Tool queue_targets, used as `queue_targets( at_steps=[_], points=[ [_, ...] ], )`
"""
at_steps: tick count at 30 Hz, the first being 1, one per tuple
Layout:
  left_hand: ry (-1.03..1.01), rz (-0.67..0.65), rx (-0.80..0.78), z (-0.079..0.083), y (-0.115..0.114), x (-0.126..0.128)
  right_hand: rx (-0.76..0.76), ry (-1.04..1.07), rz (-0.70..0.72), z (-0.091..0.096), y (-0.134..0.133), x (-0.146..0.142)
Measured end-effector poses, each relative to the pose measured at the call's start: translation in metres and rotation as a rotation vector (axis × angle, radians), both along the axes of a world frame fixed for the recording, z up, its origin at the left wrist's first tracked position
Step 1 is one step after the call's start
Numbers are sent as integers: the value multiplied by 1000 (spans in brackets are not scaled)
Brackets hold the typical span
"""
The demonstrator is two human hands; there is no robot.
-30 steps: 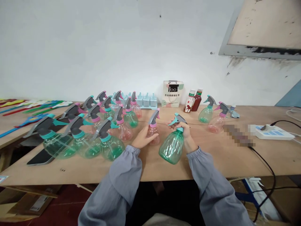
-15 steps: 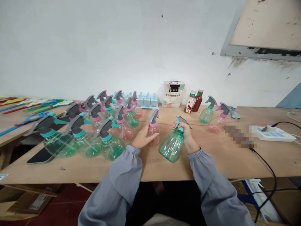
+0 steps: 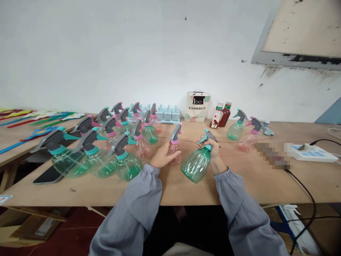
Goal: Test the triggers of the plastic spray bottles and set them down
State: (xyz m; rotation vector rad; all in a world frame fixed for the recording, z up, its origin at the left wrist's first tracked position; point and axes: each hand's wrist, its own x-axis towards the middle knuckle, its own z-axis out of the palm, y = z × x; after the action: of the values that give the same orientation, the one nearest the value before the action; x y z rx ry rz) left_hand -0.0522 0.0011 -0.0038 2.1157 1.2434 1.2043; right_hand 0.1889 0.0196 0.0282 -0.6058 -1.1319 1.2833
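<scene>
My left hand (image 3: 163, 155) is wrapped around a small pink spray bottle (image 3: 175, 151) standing on the table, its thumb across the front of the clear body. In my right hand (image 3: 216, 156) is a green spray bottle (image 3: 195, 165), gripped at its grey and teal trigger head. This bottle is tilted, with its base toward the lower left, and it looks raised off the tabletop. Left of my hands, several green and pink spray bottles (image 3: 128, 165) stand in a cluster. A green spray bottle (image 3: 234, 131) and a pink one (image 3: 248, 140) stand to the right.
A paper bag (image 3: 197, 112), two sauce bottles (image 3: 220, 115) and light-blue popsicle molds (image 3: 167, 114) stand along the wall. A phone (image 3: 49, 174) lies at the left behind the bottles. On the right are a power strip (image 3: 314, 153) and a black cable (image 3: 306, 188).
The green spray bottle in my right hand has tipped slightly more, its head shifting to the right. My left hand stays around the pink spray bottle. The view has shifted slightly.
</scene>
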Motion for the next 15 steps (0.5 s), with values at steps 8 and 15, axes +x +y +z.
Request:
queue_targets(
  at_steps=[8, 15],
  points=[
    [12, -13, -13, 1, -1, 0, -12, 54, -1, 3, -3, -2],
    [-1, -21, -16, 1, -1, -1, 9, 82, -91, 11, -12, 0]
  ],
)
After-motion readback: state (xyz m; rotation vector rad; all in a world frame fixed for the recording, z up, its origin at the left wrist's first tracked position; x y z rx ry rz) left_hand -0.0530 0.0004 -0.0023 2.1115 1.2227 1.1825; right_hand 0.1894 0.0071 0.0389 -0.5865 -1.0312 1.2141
